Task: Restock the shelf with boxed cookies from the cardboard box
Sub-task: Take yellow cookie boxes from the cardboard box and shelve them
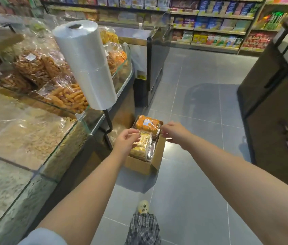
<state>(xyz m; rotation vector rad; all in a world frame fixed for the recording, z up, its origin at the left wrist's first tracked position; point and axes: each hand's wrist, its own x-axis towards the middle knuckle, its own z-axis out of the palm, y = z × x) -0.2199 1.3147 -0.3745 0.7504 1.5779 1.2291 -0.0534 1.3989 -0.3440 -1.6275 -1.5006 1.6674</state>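
So the cardboard box [140,166] is sitting open on the grey tile floor [201,142], right by the foot of the glass-fronted table [104,110]. Inside are clear plastic cookie boxes: one full of orange cookies [146,123] with a small label on the lid at the far end, and one of pale yellow cookies [142,149] nearer. The left hand [126,141] has its fingers curled over the pale one, and the right hand [174,132] has its fingertips at the orange one's corner. It's too blurry to tell if either is really gripping.
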